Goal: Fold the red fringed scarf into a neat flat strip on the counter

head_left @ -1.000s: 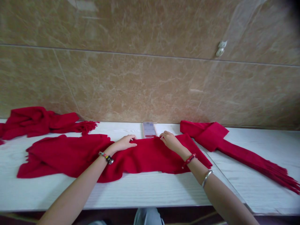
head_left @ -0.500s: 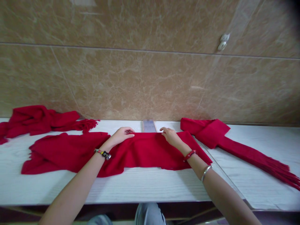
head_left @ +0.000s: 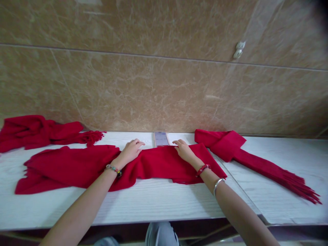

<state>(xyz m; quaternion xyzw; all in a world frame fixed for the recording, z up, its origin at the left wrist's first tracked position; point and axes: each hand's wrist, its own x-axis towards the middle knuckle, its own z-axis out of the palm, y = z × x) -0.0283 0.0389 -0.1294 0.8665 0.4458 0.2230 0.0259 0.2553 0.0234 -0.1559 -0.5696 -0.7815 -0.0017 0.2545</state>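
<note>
A long red scarf (head_left: 77,167) lies spread across the white table (head_left: 159,201) in front of me. My left hand (head_left: 129,152) rests on its far edge near the middle, fingers curled down onto the cloth. My right hand (head_left: 183,150) lies on the same far edge a little to the right, fingers pressed to the fabric. Between the two hands the scarf is folded into a flat band. A phone (head_left: 161,139) lies just beyond the scarf, between my hands, against the wall.
A second red scarf (head_left: 38,131) is bunched at the far left by the wall. A third red scarf (head_left: 251,160) with a fringe stretches to the right. A brown marble wall (head_left: 164,85) closes the back. The table has a seam (head_left: 238,184) on the right.
Both hands have pushed the scarf's far edge away from me, towards the wall, and the folded band has narrowed. The left hand shifted slightly left.
</note>
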